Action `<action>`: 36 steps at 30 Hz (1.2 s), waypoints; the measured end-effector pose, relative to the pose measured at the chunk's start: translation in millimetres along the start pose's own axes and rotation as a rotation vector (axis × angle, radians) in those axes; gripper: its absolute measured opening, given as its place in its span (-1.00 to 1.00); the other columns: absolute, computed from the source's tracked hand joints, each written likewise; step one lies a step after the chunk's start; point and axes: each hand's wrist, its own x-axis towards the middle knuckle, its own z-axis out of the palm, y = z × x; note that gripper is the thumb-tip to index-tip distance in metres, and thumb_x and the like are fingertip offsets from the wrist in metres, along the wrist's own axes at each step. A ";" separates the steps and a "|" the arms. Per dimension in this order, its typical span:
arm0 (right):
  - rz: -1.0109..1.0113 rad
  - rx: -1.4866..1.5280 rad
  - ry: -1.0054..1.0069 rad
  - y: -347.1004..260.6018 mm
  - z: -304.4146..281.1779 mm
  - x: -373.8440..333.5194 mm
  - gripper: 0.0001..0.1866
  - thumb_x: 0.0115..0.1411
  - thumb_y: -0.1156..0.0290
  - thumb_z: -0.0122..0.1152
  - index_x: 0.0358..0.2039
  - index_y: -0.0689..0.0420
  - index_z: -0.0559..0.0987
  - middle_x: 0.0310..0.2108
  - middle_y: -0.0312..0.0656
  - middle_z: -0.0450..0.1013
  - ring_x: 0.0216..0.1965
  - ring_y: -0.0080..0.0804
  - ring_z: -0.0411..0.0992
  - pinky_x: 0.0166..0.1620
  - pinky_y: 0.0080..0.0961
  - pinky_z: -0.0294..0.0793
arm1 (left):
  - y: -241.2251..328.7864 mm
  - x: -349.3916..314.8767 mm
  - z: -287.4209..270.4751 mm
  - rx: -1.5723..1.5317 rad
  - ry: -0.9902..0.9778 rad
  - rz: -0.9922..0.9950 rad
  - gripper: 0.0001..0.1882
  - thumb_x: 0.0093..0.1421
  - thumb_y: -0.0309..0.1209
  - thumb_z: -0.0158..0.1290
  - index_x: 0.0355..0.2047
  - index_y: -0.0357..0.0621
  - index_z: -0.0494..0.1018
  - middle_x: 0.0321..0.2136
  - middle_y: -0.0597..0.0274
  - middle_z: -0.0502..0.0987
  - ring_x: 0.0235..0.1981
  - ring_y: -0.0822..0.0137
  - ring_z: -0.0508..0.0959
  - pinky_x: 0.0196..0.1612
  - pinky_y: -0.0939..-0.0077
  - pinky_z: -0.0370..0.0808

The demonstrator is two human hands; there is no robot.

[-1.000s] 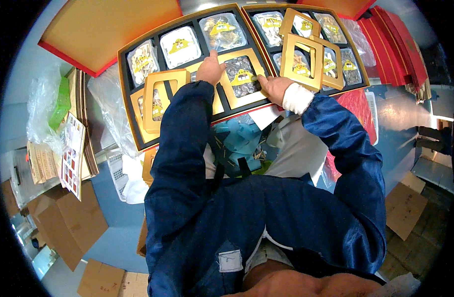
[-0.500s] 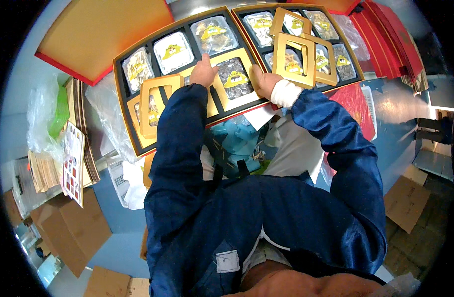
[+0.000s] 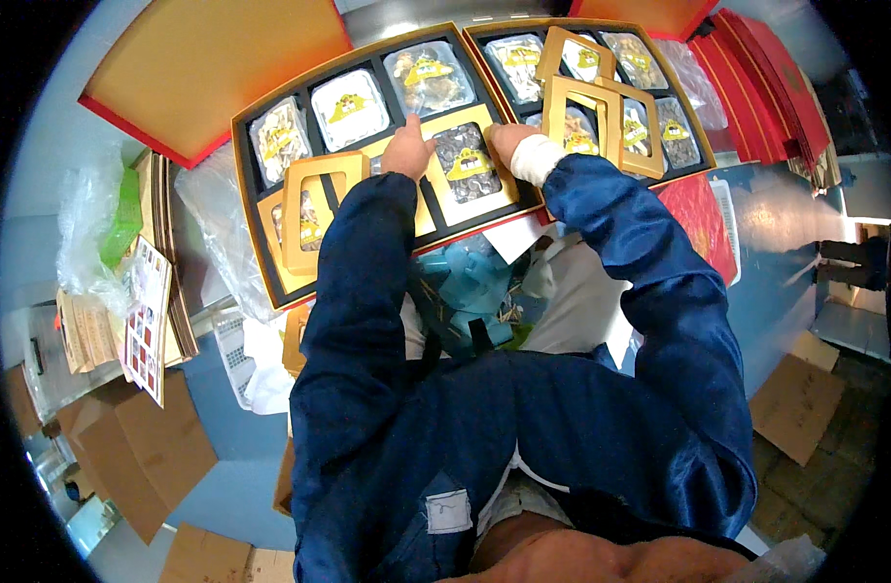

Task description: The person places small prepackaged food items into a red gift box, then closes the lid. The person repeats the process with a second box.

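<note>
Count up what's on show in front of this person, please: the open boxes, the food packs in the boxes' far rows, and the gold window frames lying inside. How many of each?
Open boxes: 2
Food packs in the far rows: 6, one partly covered
Gold window frames, as far as visible: 7
Total: 15

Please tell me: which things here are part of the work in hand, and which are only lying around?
Seemingly part of the work:
left hand
right hand
gold frame between them
tray of dark pieces showing through it
left box

Apparently just lying about:
brown cardboard, lower left
printed card, left
crumpled clear plastic, far left
</note>
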 end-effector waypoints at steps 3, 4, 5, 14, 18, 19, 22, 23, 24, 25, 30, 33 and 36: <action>0.025 -0.030 0.080 13.0 17.5 22.2 -0.77 0.08 0.50 0.02 -0.24 0.24 0.51 -0.28 0.14 0.50 -0.23 0.00 0.51 -0.20 -0.22 0.52 | 3.4 3.7 -1.0 -0.018 -0.038 -0.010 -0.55 0.07 -0.28 0.13 -0.12 -0.25 0.24 -0.26 -0.28 0.48 -0.19 -0.16 0.50 -0.14 0.10 0.41; 0.019 0.000 0.103 11.7 14.2 24.0 -0.74 0.08 0.51 0.01 -0.17 0.24 0.45 -0.27 0.15 0.50 -0.23 0.02 0.50 -0.20 -0.21 0.51 | 2.7 2.5 -1.9 -0.025 -0.045 -0.020 -0.54 0.07 -0.28 0.13 -0.12 -0.25 0.24 -0.26 -0.29 0.48 -0.19 -0.16 0.50 -0.13 0.10 0.41; 0.012 0.029 0.125 10.8 10.6 25.9 -0.69 0.09 0.51 0.00 -0.11 0.25 0.39 -0.26 0.17 0.49 -0.22 0.05 0.50 -0.20 -0.19 0.51 | 3.6 1.1 -1.1 -0.026 -0.045 -0.054 -0.56 0.10 -0.28 0.11 -0.10 -0.23 0.26 -0.26 -0.26 0.48 -0.18 -0.15 0.49 -0.12 0.11 0.41; 0.008 0.052 -0.111 16.5 -5.3 44.2 -0.46 0.05 0.43 0.15 0.07 0.16 0.27 -0.28 0.14 0.49 -0.21 0.05 0.48 -0.16 -0.21 0.47 | -0.7 -3.8 -5.4 -0.094 -0.018 0.061 -0.65 0.16 -0.26 0.00 -0.10 -0.17 0.31 -0.30 -0.18 0.50 -0.21 -0.12 0.50 -0.14 0.10 0.40; 0.069 0.089 -0.058 17.6 -10.0 54.3 -0.66 0.20 0.36 -0.03 0.00 0.09 0.34 -0.25 0.14 0.48 -0.18 0.04 0.48 -0.14 -0.18 0.46 | -6.4 8.2 1.0 -0.057 -0.001 0.029 -0.75 0.22 -0.28 -0.15 -0.22 -0.20 0.31 -0.38 -0.18 0.52 -0.25 -0.15 0.50 -0.21 0.03 0.39; 0.068 0.048 -0.049 15.7 -11.4 55.6 -0.69 0.23 0.36 -0.07 -0.02 0.08 0.35 -0.25 0.13 0.48 -0.18 0.04 0.48 -0.14 -0.17 0.46 | -4.6 8.8 2.3 -0.017 0.002 0.020 -0.76 0.23 -0.29 -0.18 -0.24 -0.20 0.30 -0.39 -0.18 0.52 -0.26 -0.15 0.51 -0.22 0.01 0.39; 0.079 -0.033 -0.037 7.9 -14.9 58.9 -0.75 0.25 0.37 -0.14 -0.08 0.10 0.36 -0.22 0.13 0.47 -0.17 0.05 0.48 -0.14 -0.17 0.47 | -1.8 10.5 4.1 0.064 0.013 0.004 -0.78 0.24 -0.28 -0.20 -0.27 -0.18 0.29 -0.40 -0.16 0.52 -0.27 -0.16 0.51 -0.24 -0.02 0.38; 0.078 -0.035 -0.031 5.6 -17.3 60.0 -0.76 0.25 0.39 -0.14 -0.09 0.12 0.35 -0.22 0.14 0.47 -0.17 0.05 0.48 -0.15 -0.18 0.47 | -3.2 10.0 3.4 0.065 0.020 0.006 -0.78 0.24 -0.27 -0.18 -0.24 -0.16 0.29 -0.39 -0.15 0.52 -0.26 -0.16 0.50 -0.23 -0.02 0.39; 0.077 -0.036 -0.024 2.8 -18.7 60.1 -0.77 0.24 0.40 -0.14 -0.10 0.14 0.35 -0.23 0.14 0.47 -0.18 0.05 0.48 -0.17 -0.18 0.48 | -4.3 9.2 2.9 0.066 0.027 0.007 -0.77 0.24 -0.27 -0.16 -0.22 -0.14 0.28 -0.38 -0.14 0.53 -0.26 -0.16 0.50 -0.22 -0.01 0.39; 0.087 -0.037 0.012 2.2 -16.2 60.4 -0.80 0.23 0.43 -0.14 -0.15 0.19 0.33 -0.25 0.14 0.48 -0.21 0.04 0.49 -0.21 -0.19 0.50 | -1.6 9.0 2.1 0.076 0.022 -0.028 -0.77 0.23 -0.27 -0.14 -0.20 -0.14 0.27 -0.36 -0.13 0.52 -0.26 -0.16 0.50 -0.23 0.00 0.40; -0.010 -0.077 0.158 13.6 13.1 45.2 -0.80 0.19 0.42 -0.08 -0.19 0.22 0.36 -0.26 0.09 0.47 -0.20 -0.01 0.48 -0.22 -0.20 0.50 | 8.5 -17.8 15.4 0.177 0.183 0.122 -0.71 0.16 -0.28 -0.02 -0.19 -0.16 0.26 -0.37 -0.05 0.47 -0.39 -0.08 0.55 -0.37 0.05 0.47; -0.093 -0.019 -0.016 5.0 10.0 3.9 -0.75 0.15 0.35 -0.04 -0.22 0.20 0.47 -0.20 0.02 0.48 -0.17 -0.05 0.49 -0.16 -0.22 0.49 | 5.8 -63.4 8.0 0.240 0.134 0.344 -0.54 0.06 -0.27 0.09 -0.05 -0.17 0.30 -0.29 0.05 0.37 -0.29 0.03 0.48 -0.25 0.18 0.44; -0.183 -0.020 -0.095 5.7 23.4 -34.2 -0.74 0.10 0.29 0.03 -0.26 0.15 0.53 -0.24 -0.01 0.48 -0.19 -0.04 0.48 -0.18 -0.19 0.48 | 9.3 -89.5 3.9 0.165 0.135 0.402 -0.47 0.02 -0.29 0.12 0.00 -0.17 0.31 -0.26 0.08 0.35 -0.21 0.07 0.42 -0.17 0.23 0.40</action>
